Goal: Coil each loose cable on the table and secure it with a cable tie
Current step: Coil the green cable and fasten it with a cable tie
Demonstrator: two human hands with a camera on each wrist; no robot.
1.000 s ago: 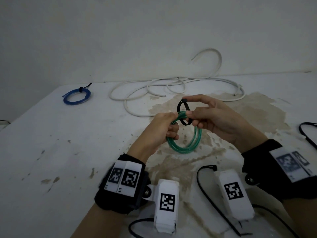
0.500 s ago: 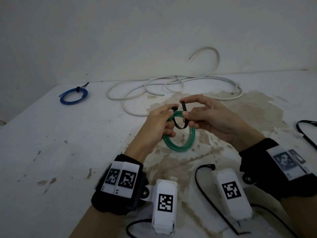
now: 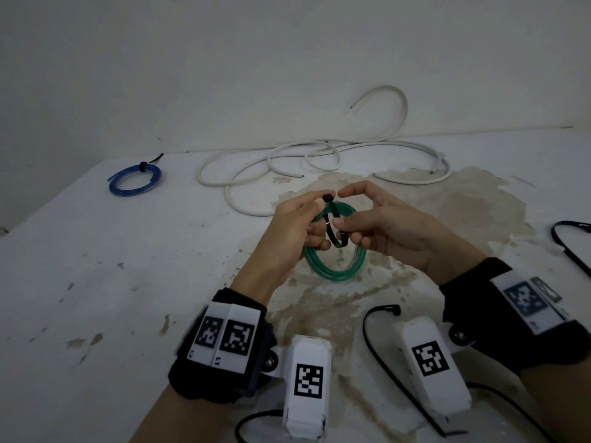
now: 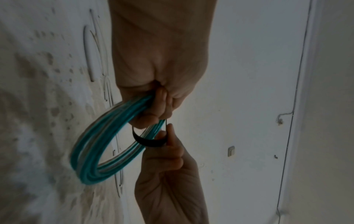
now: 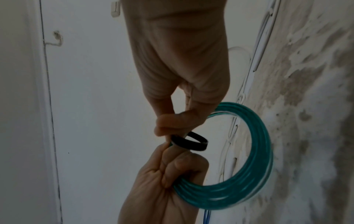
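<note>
A green cable coil (image 3: 335, 273) hangs a little above the stained table (image 3: 128, 282). My left hand (image 3: 316, 219) grips its upper left part, with the thumb by the head of a black cable tie (image 3: 332, 227) looped round the strands. My right hand (image 3: 345, 233) pinches the lower part of the tie's strap; its index finger is raised and touches nothing. The left wrist view has the green coil (image 4: 91, 151) and the tie loop (image 4: 149, 141) between both hands. In the right wrist view the tie (image 5: 188, 142) crosses the green coil (image 5: 254, 166).
A long loose white cable (image 3: 287, 161) sprawls at the back of the table. At the far left lies a blue coil (image 3: 134, 180) bound by a black tie. Spare black ties lie near the front edge (image 3: 383, 362) and at the right (image 3: 572, 247).
The tie loop has gone from a round ring above the coil to a narrower loop. My right hand has shifted its pinch lower on the strap, and its index finger has lifted off.
</note>
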